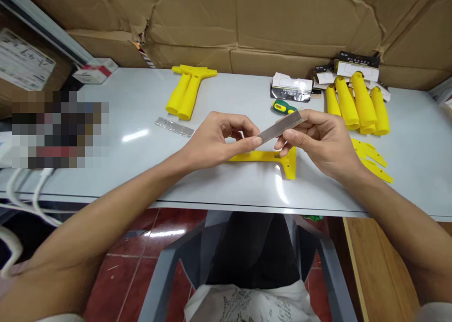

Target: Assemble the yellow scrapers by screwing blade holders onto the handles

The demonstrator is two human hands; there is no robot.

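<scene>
Both my hands hold one thin metal blade (280,126) above the white table (106,171). My left hand (219,138) pinches its near end between thumb and fingers. My right hand (319,140) grips its far end. Directly under the hands a flat yellow scraper part (271,158) lies on the table, its T-shaped head toward the right.
A second metal blade (174,127) lies left of my hands. Two yellow scrapers (187,89) rest at the back centre. Several yellow handles (356,103), yellow flat plates (372,159), blade packets (291,86) and a green screwdriver (283,107) sit at the right. Cardboard boxes line the back.
</scene>
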